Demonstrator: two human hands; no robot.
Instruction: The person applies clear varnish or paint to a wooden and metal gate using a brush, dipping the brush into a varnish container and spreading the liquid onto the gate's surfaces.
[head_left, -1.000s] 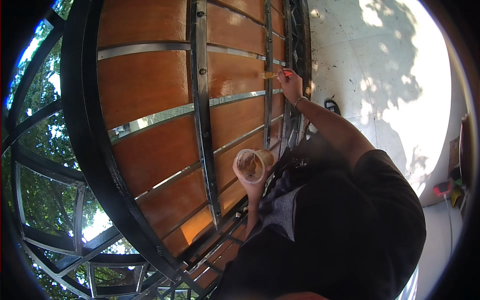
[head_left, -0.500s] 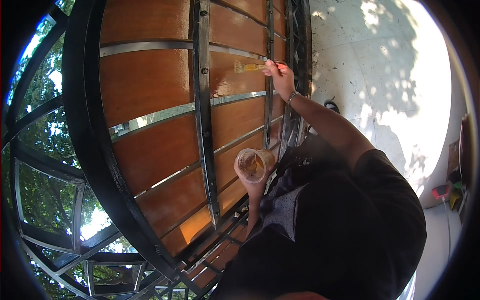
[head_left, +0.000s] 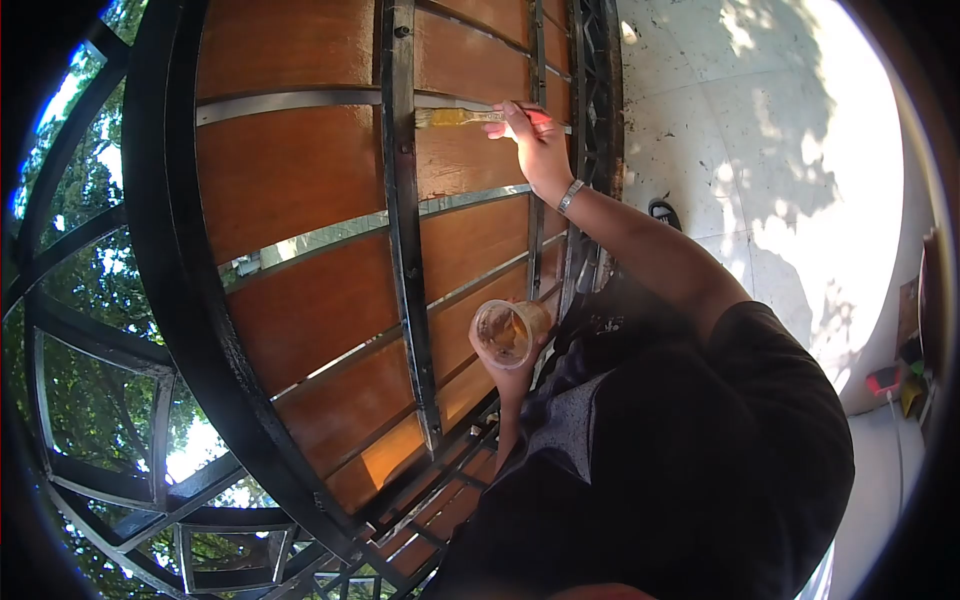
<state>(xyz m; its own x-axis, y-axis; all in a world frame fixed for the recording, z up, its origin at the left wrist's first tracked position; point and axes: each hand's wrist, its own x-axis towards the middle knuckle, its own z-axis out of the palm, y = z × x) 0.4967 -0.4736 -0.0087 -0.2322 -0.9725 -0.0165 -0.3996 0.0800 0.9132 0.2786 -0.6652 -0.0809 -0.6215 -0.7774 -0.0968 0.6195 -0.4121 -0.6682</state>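
We judge that we are in the middle of coating the glossy reddish-brown wooden panels [head_left: 290, 165] of a gate framed in black metal bars [head_left: 400, 200], with the stroke now on the panel in the upper middle of the frame. Our right hand [head_left: 535, 140] is closed around the reddish handle of a small paintbrush [head_left: 465, 117], whose pale yellowish bristles lie flat against the wood just beside the black upright bar and right under a thin silver strip [head_left: 290, 98] that divides two panels. Our left hand [head_left: 512, 375] is wrapped about a clear plastic cup [head_left: 505, 330] with brownish liquid in the bottom, held near the centre of the frame, close to the chest, its mouth tipped toward the camera. The two hands are well apart, one high and one low. The next move, as we judge it, calls for a steady drag along the grain that keeps the bristles off the metal bar and the silver strip, and a dip in the cup once the brush runs dry. The right arm is stretched out and up toward the top of the frame, wrist slightly bent, a metal bracelet [head_left: 570, 195] on it; the left forearm rises from the lower middle, elbow tucked against the black shirt [head_left: 680, 440]. Pale sunlit paving [head_left: 760, 150] fills the upper right.
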